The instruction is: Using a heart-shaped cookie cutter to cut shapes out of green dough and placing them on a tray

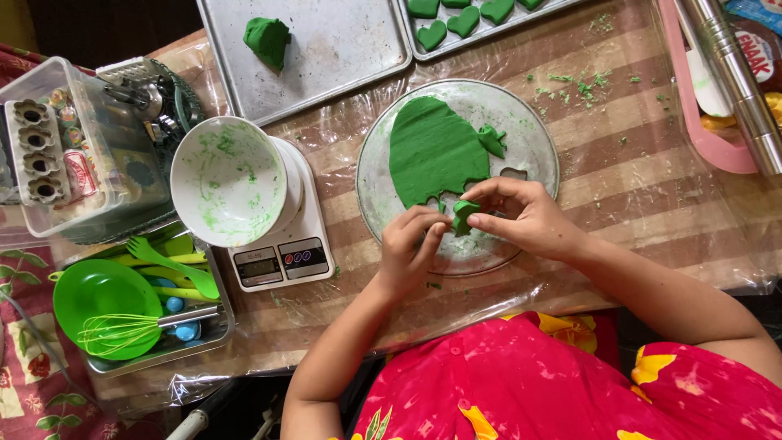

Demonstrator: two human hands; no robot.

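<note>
A flat sheet of green dough (436, 151) lies on a round glass plate (533, 134), with a cut notch at its lower edge and a scrap beside it. My right hand (529, 216) pinches a small green dough piece (464, 216) over the plate's near rim. My left hand (411, 244) touches the same piece from the left with its fingertips. Both hands meet at the piece.
A white bowl (228, 179) sits on a kitchen scale (281, 257). Metal trays at the back hold a dough lump (267, 39) and heart-shaped pieces (464, 20). A tray with green utensils and whisk (122, 326) stands left. A metal rolling pin (737, 77) lies far right.
</note>
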